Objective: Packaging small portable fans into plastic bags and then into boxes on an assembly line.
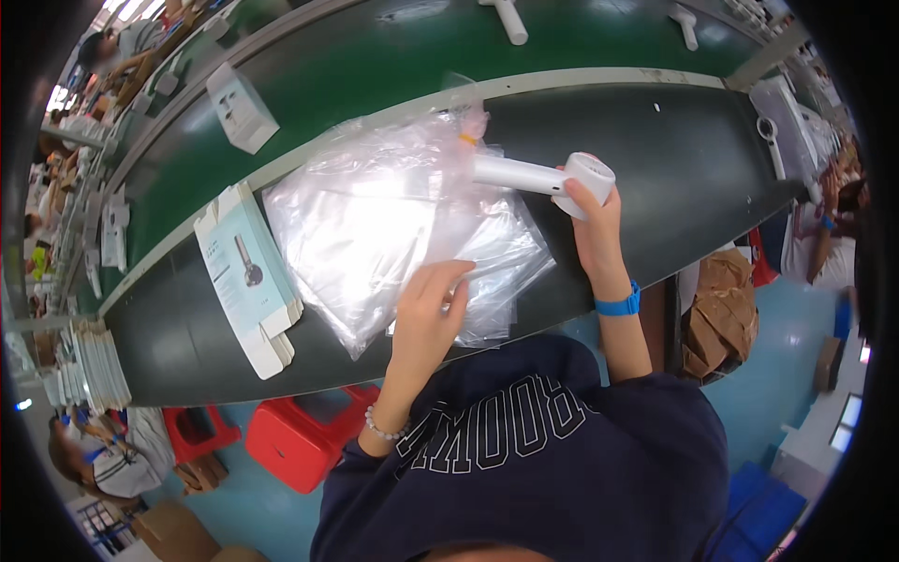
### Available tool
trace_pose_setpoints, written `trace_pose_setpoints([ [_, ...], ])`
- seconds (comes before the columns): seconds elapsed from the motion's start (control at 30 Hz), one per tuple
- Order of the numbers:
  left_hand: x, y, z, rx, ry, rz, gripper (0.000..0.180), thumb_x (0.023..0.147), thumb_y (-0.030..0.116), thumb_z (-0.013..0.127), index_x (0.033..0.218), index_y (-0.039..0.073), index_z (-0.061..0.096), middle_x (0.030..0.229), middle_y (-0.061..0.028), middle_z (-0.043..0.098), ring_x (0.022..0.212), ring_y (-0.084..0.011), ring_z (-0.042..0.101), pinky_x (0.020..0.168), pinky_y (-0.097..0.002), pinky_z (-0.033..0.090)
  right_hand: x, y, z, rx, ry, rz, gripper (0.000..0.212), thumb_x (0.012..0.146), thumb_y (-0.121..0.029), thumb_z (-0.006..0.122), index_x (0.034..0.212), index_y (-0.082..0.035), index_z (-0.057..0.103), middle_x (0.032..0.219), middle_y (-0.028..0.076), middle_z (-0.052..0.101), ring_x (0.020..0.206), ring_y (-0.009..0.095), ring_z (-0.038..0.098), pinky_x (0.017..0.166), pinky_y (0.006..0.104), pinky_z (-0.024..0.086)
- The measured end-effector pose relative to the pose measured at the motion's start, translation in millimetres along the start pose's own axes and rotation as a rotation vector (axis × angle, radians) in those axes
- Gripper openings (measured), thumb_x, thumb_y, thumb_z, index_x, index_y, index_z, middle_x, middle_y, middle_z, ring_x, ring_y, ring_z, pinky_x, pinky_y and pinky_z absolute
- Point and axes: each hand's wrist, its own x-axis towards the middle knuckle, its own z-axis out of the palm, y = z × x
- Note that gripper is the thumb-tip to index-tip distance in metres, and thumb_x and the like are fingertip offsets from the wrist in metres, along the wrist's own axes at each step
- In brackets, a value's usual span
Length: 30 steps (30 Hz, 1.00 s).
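Note:
My right hand [599,220] is closed around the round head of a white hair dryer [524,175]. The dryer's long straight handle points left, and its far end meets crumpled clear plastic near the top of a pile of clear plastic bags [361,220]. Over the lower right part of that pile hovers or rests my left hand [431,304], fingers loosely bent and thumb apart from them. Whether its fingertips touch the film is unclear. Left of the bags, a stack of flat, folded pale blue cartons [248,272] lies on the dark work surface [674,140].
Beyond a pale rail, a green conveyor [375,56] carries a white box [241,108] and more white dryers [507,21]. Folded cartons [98,365] stand at the far left. Red stools [295,445] are below the table edge; brown paper [721,314] fills a container at right. Other people sit on both sides.

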Motion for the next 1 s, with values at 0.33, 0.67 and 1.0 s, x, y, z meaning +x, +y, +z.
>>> trace_pose_setpoints([
  [0.33, 3, 0, -3, 0.321, 0.209, 0.040, 0.024, 0.076, 0.002, 0.067, 0.099, 0.006, 0.064, 0.091, -0.0080, 0.062, 0.082, -0.0271, 0.056, 0.068, -0.0354, 0.048, -6, 5, 2, -0.029, 0.046, 0.000, 0.052, 0.082, -0.011, 0.070, 0.126, 0.000, 0.045, 0.113, 0.015, 0.056, 0.107, 0.023, 0.056, 0.088, 0.0341, 0.049],
  [0.67, 11, 5, -7, 0.115, 0.160, -0.104, 0.005, 0.081, 0.003, 0.067, 0.086, 0.002, 0.065, 0.090, -0.0061, 0.069, 0.081, -0.0196, 0.067, 0.062, -0.0269, 0.053, -6, 4, 5, 0.012, 0.065, -0.003, 0.051, 0.083, -0.010, 0.069, 0.126, 0.000, 0.045, 0.112, 0.014, 0.056, 0.106, 0.022, 0.055, 0.089, 0.0341, 0.047],
  [1.0, 12, 2, -18, -0.072, 0.007, -0.143, 0.011, 0.084, -0.004, 0.061, 0.095, -0.002, 0.061, 0.087, -0.0093, 0.070, 0.082, -0.0192, 0.070, 0.072, -0.0278, 0.056, -26, -17, -11, -0.078, -0.153, -0.202, 0.075, 0.071, -0.034, 0.071, 0.129, 0.003, 0.042, 0.101, 0.017, 0.059, 0.095, 0.023, 0.059, 0.080, 0.0319, 0.049],
])
